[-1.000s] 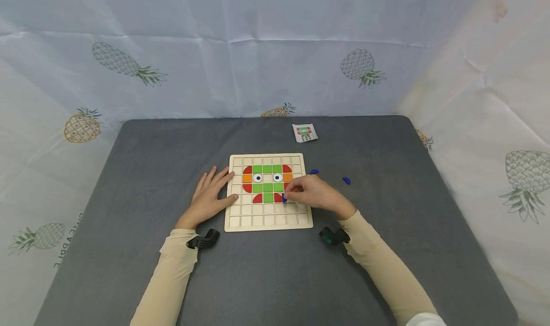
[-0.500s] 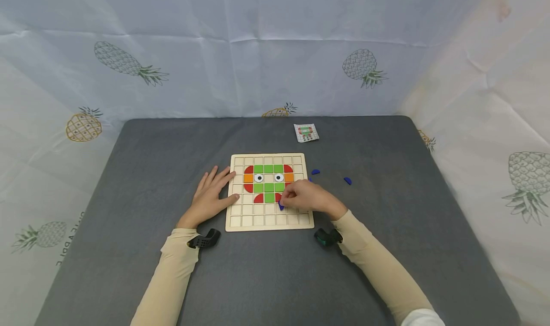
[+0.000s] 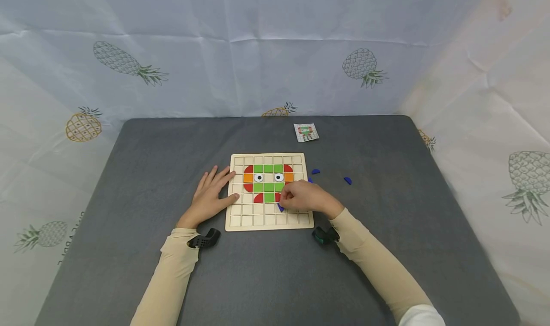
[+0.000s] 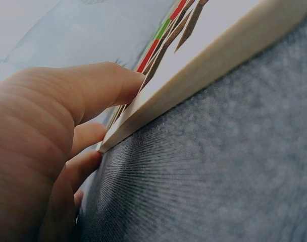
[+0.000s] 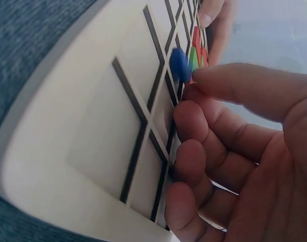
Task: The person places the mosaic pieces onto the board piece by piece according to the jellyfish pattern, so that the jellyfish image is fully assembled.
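Note:
A light wooden grid board (image 3: 247, 221) lies on the table, its middle filled with green (image 3: 268, 197), red, orange and eye-printed tiles. My left hand (image 3: 210, 199) rests at the board's left edge with fingers spread. In the left wrist view its thumb (image 4: 113, 85) touches the top of the rim. Over the lower right part of the board, my right hand (image 3: 309, 196) pinches a small blue tile (image 5: 178, 65) between thumb and forefinger. That tile stands tilted at the grid just below a red tile, and the fingers partly hide it. The other right fingers are curled close to the board.
Two blue half-round tiles (image 3: 347, 180) lie on the grey table (image 3: 266, 278) to the right of the board, and another bit of blue shows at the board's right edge. Behind the board lies a small printed pattern card (image 3: 306, 132). Pineapple-patterned cloth (image 3: 240, 78) hangs around the table.
My right hand has moved slightly left and toward me, bringing the blue tile from beside the red tile to the row below it. The left hand stays at the board's edge.

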Action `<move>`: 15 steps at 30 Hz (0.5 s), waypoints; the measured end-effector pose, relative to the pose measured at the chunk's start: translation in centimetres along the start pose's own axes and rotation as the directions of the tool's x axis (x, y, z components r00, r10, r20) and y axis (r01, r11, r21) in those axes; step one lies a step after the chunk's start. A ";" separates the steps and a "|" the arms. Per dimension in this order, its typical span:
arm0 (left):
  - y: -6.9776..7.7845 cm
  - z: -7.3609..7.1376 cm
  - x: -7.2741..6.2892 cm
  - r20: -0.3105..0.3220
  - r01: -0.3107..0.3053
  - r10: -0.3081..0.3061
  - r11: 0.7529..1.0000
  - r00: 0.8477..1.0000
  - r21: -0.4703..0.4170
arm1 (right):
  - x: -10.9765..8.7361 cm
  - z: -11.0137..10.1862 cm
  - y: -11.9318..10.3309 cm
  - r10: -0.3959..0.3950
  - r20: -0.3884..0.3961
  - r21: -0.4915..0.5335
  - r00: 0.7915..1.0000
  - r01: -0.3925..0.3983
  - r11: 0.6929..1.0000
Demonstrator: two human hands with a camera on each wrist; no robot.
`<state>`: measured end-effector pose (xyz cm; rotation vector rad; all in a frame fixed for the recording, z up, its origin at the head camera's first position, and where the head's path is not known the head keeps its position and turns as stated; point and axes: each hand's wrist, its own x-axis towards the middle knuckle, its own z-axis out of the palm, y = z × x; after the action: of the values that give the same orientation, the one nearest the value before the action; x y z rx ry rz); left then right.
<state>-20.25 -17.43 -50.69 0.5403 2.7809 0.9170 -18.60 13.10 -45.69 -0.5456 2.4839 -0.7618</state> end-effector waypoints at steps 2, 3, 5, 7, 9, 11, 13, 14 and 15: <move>0.0 0.0 0.0 0.000 0.002 -0.002 1.000 1.000 0.001 | 0.1 0.1 0.0 -0.002 -0.003 -0.012 1.000 0.002 1.000; 0.1 0.0 0.0 0.000 0.003 -0.003 1.000 1.000 0.000 | 0.1 0.1 0.0 -0.003 -0.006 -0.018 1.000 0.003 1.000; 0.1 -0.1 0.0 0.000 0.003 -0.003 1.000 1.000 -0.001 | 0.1 0.2 0.0 -0.004 -0.010 -0.021 1.000 0.004 1.000; 0.1 -0.1 0.0 0.000 0.004 -0.004 1.000 1.000 -0.002 | 0.1 0.1 0.0 -0.005 -0.008 -0.012 1.000 0.005 1.000; 0.1 -0.1 0.0 0.000 0.003 -0.003 1.000 1.000 -0.002 | 0.0 0.1 0.0 -0.005 -0.007 0.005 1.000 0.005 1.000; 0.1 -0.1 0.0 0.000 0.003 -0.003 1.000 1.000 -0.001 | -0.2 0.0 0.1 -0.010 -0.012 0.034 1.000 0.010 0.999; 0.1 -0.1 0.0 0.002 0.002 -0.002 1.000 1.000 -0.003 | -0.3 -0.1 0.2 -0.024 -0.023 0.066 0.999 0.026 0.997; 0.1 -0.1 0.0 0.001 0.001 -0.001 1.000 1.000 -0.003 | -0.3 -0.1 0.2 -0.035 -0.030 0.084 0.999 0.038 0.996; 0.1 -0.1 0.0 0.002 0.001 -0.001 1.000 1.000 -0.004 | -0.4 -0.2 0.3 -0.047 -0.035 0.105 0.998 0.050 0.993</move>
<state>-20.20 -17.41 -50.56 0.5392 2.7772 0.9207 -18.44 13.60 -45.57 -0.5606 2.4507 -0.9226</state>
